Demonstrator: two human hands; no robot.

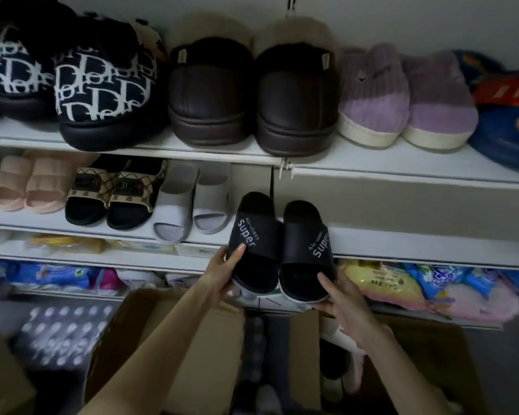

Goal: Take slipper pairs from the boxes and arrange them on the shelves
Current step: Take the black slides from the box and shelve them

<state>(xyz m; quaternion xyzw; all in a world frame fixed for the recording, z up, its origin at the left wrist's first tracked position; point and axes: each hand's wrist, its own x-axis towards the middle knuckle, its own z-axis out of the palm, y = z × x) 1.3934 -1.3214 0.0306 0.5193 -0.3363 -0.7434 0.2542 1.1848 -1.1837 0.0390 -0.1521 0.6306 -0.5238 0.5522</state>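
Two black slide slippers with white "Super" lettering hang side by side in front of the middle shelf (pixel 402 244). My left hand (pixel 222 272) grips the toe end of the left slipper (pixel 253 244), thumb on its strap. My right hand (pixel 337 298) grips the toe end of the right slipper (pixel 304 253) from below. Their heels point toward the shelf gap right of the grey slippers (pixel 189 202). Below my arms stand two open cardboard boxes (pixel 192 339), (pixel 426 354); the right one shows light slippers inside.
The top shelf (pixel 372 158) carries black lettered, brown, purple and blue pairs. On the middle shelf, left part, sit pink slippers (pixel 28 184), patterned black slippers (pixel 114 193) and the grey pair. Lower shelves hold packaged goods (pixel 381 280). A pack of bottles (pixel 60 333) lies at the lower left.
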